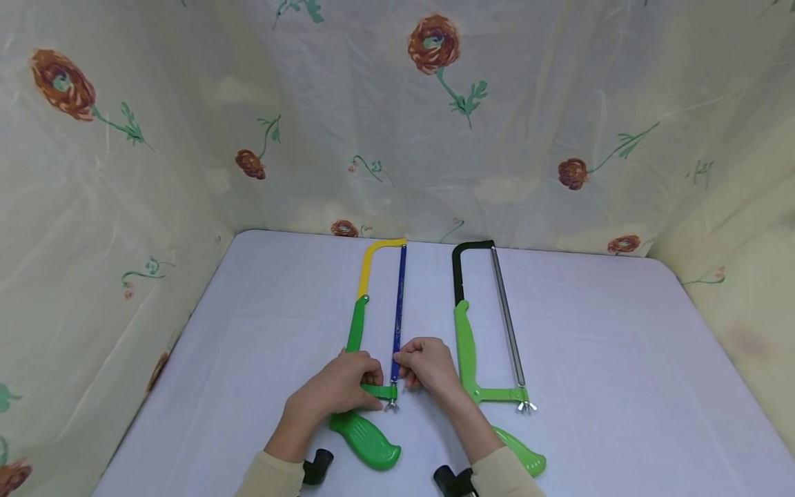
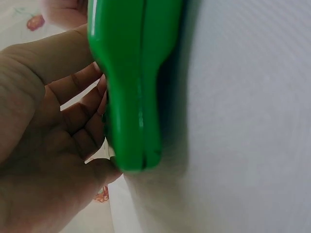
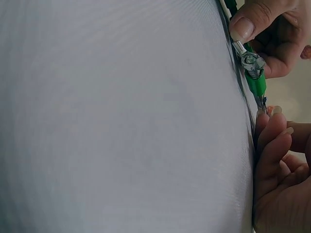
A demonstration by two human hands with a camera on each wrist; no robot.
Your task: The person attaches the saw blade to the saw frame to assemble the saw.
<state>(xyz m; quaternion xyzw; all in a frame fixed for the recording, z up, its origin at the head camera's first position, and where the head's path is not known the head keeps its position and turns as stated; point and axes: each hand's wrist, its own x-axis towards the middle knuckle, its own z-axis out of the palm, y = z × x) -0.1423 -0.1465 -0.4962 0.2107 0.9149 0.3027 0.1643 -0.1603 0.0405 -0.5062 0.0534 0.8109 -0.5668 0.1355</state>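
A hacksaw [image 1: 364,269] with a yellow front frame and green handle [image 1: 373,445] lies on the white table, its blue blade [image 1: 400,297] on the right side. My left hand [image 1: 335,383] grips its green frame just above the handle, thumb near the short lower arm. Close up in the left wrist view, the green handle [image 2: 133,97] hides some of the fingertips. With thumb and fingers, my right hand [image 1: 431,366] pinches the blue blade near its lower end. A metal wing nut [image 3: 252,62] sits at that end, close to the left thumb in the right wrist view.
To the right lies a second hacksaw [image 1: 466,345] with a black front frame, light green handle and grey blade; my right forearm crosses over its handle. Black wrist-camera parts [image 1: 318,466] show by the sleeves. Flower-patterned cloth [image 1: 397,138] surrounds the table [image 1: 609,359].
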